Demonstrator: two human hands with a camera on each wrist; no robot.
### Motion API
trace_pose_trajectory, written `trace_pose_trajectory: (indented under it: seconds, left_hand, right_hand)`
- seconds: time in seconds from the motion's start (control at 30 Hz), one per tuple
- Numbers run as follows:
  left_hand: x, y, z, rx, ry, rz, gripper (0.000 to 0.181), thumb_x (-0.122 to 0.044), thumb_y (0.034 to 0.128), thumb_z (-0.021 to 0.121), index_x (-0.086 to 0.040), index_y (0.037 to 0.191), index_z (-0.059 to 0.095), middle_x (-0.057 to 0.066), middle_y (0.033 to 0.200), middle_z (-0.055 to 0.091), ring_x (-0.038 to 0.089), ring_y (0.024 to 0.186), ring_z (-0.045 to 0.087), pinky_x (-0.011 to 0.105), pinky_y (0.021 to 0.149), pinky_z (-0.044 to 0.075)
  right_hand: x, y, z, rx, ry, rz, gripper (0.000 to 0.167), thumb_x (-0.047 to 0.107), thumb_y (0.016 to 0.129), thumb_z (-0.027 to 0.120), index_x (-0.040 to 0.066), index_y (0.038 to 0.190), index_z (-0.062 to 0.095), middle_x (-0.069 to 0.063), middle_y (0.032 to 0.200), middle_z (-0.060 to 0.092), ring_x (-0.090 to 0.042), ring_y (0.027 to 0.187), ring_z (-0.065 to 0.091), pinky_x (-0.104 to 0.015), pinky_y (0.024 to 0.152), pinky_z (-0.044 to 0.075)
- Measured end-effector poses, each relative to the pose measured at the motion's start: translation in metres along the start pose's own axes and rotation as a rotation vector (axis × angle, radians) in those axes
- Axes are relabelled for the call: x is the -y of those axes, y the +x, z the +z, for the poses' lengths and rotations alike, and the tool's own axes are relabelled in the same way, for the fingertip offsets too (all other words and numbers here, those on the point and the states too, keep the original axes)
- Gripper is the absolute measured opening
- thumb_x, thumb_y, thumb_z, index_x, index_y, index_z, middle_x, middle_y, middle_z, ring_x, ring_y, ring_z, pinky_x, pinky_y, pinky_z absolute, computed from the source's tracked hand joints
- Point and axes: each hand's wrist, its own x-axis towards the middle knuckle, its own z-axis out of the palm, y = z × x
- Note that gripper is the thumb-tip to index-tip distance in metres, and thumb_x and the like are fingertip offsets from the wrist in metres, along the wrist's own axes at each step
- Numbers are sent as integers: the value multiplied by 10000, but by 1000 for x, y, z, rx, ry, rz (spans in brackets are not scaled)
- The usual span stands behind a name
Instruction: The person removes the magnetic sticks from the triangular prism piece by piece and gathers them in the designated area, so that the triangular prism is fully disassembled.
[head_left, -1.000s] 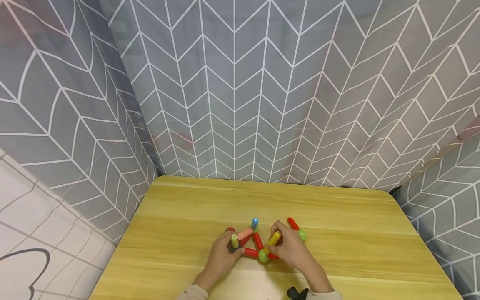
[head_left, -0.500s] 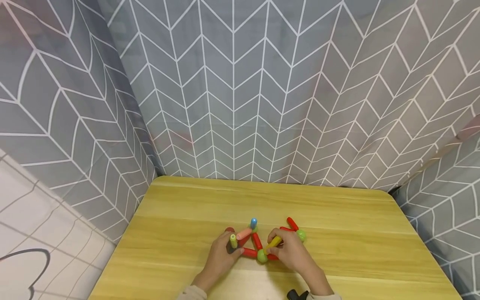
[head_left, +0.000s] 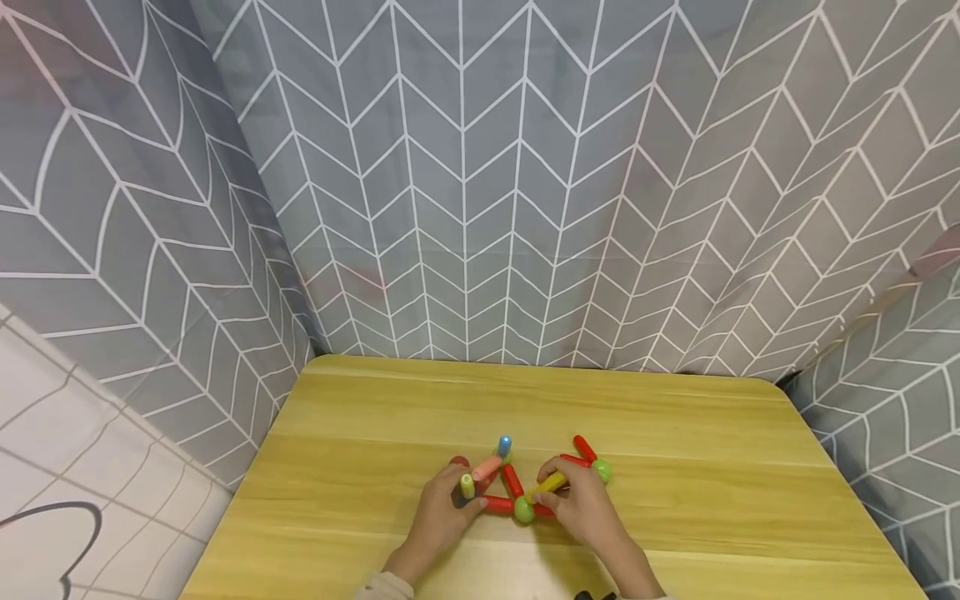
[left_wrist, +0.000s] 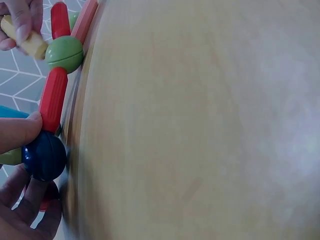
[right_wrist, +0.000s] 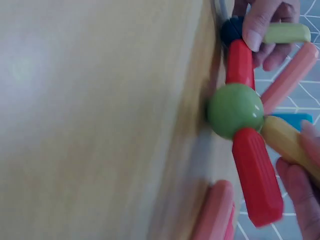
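Observation:
My left hand (head_left: 441,512) holds a dark blue ball (left_wrist: 45,156), thumb on it where a red rod (left_wrist: 54,97) joins. That rod runs to a green ball (right_wrist: 235,111) in the middle of the joined toy pieces. My right hand (head_left: 583,500) pinches a yellow rod (right_wrist: 285,137) whose end meets the green ball; whether it is attached I cannot tell. Another red rod (right_wrist: 257,177) sticks out from this ball below the right fingers. A pale green rod (head_left: 467,485) stands up from the dark blue ball. A pink rod (head_left: 487,467) and a blue rod (head_left: 505,445) slant up behind.
Right of my right hand lies a second green ball (head_left: 602,471) with a red rod (head_left: 584,447) beside it. A red ball (head_left: 459,460) shows behind my left hand. The wooden table (head_left: 360,400) backs onto a grey patterned curtain (head_left: 465,208).
My right hand has lowered slightly, tilting the yellow rod flatter against the green ball. A red rod behind that hand has come into sight. My left hand keeps nearly the same place.

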Motion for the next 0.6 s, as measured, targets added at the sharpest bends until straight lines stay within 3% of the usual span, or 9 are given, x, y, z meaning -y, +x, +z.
trace_pose_trajectory:
  seconds: [0.17, 0.33, 0.47, 0.6]
  left_hand:
    - [0, -1, 2, 13, 13, 6, 245, -179, 812, 828, -186, 1028, 713, -92, 918, 614, 48, 855, 510, 217, 790, 464]
    - [0, -2, 3, -3, 49, -1, 287, -189, 807, 832, -175, 1067, 712, -84, 971, 662, 90, 938, 587, 281, 845, 510]
    - [0, -2, 3, -2, 50, -14, 293, -192, 808, 831, -170, 1075, 712, -72, 986, 674, 122, 969, 610, 307, 863, 521]
    - [0, -2, 2, 7, 40, -24, 276, -195, 813, 828, -179, 1060, 707, -78, 973, 657, 108, 961, 595, 289, 853, 511]
  right_hand:
    - [-1, 0, 4, -51, 65, 15, 183, 2, 817, 788, 45, 955, 678, -75, 940, 725, -140, 843, 720, -192, 726, 600]
    - [0, 0, 3, -97, 115, 69, 174, -5, 855, 747, 44, 1003, 670, -115, 973, 722, -177, 826, 721, -198, 701, 594]
    - [0, -1, 1, -214, 184, 113, 181, -13, 881, 720, 68, 1037, 676, -159, 1029, 723, -259, 827, 752, -235, 679, 611]
    - [-2, -1, -1, -312, 183, 142, 168, 40, 910, 711, 110, 1061, 691, -138, 1081, 734, -299, 893, 749, -191, 691, 586]
